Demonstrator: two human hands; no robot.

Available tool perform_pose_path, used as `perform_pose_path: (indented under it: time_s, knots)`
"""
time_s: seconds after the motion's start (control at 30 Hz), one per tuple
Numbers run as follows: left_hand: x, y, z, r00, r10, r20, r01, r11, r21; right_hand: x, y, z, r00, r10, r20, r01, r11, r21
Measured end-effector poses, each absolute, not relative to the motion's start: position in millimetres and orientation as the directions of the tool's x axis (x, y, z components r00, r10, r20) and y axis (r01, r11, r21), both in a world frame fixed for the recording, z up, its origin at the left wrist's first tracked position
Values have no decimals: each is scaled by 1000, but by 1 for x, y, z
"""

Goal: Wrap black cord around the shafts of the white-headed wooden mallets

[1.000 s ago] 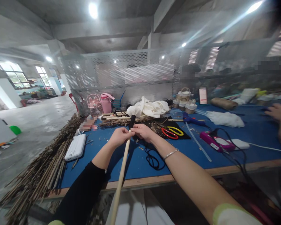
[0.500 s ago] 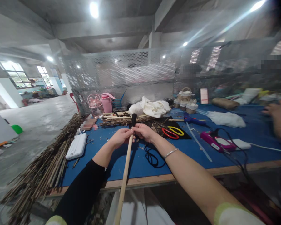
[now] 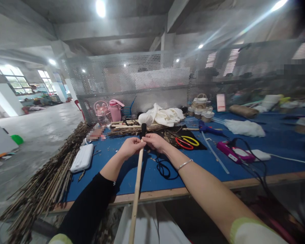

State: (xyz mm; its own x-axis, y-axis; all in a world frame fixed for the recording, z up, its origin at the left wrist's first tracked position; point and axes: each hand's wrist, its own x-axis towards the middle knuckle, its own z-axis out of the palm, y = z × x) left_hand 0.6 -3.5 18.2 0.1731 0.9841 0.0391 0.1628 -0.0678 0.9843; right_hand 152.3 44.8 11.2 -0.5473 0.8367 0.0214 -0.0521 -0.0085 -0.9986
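Note:
A long pale wooden stick [image 3: 137,183] runs from the bottom of the view up to the middle of the table, its far end wrapped in black [image 3: 143,130]. My left hand [image 3: 130,147] is closed on the stick just below the wrapping. From the other side, my right hand [image 3: 156,142] pinches it at the wrapping's lower edge, fingertips nearly meeting those of my left. A loose black cord [image 3: 165,171] lies looped on the blue table below my right hand. Whether its end is between my fingers is hidden.
Dry twigs [image 3: 48,173] line the table's left edge beside a white power bank [image 3: 82,158]. Beyond my hands lie sticks and white cloth [image 3: 167,116]. Red-and-yellow-handled scissors [image 3: 186,142], a blue glue gun [image 3: 209,129] and a purple device [image 3: 235,152] are to the right.
Both hands stay at the black-wrapped end, with slight finger shifts. The stick's near end has swung a little to the right. Another person's hand at far right has moved mostly out of view.

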Motion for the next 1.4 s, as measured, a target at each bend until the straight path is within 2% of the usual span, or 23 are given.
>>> perform_pose_path:
  time_s: [0.33, 0.43, 0.53, 0.63, 1.13, 1.23, 1.4]
  knots:
    - [0, -3, 17, 332, 942, -45, -28, 58, 998, 157, 47, 10, -624, 781, 7, -123, -89, -988]
    - [0, -5, 19, 267, 962, -63, 55, 50, 997, 155, 46, 9, -606, 795, 30, -131, -63, -989]
    - [0, -6, 20, 123, 992, 0, 258, -32, 966, 152, 46, 8, -569, 822, 23, -104, -45, -994]
    - [0, -7, 21, 94, 994, 51, 342, -80, 936, 151, 48, 5, -563, 826, 17, -68, -27, -997]
    - [1, 0, 12, 233, 972, 16, 120, -45, 992, 158, 49, 7, -607, 791, -76, -48, -132, -990]
    - [2, -1, 11, 293, 956, -13, 87, -14, 996, 157, 51, 4, -584, 810, -52, -57, -105, -993]
    - [0, -1, 9, 213, 977, -17, 213, -30, 977, 153, 47, 5, -563, 825, -44, -24, -70, -997]
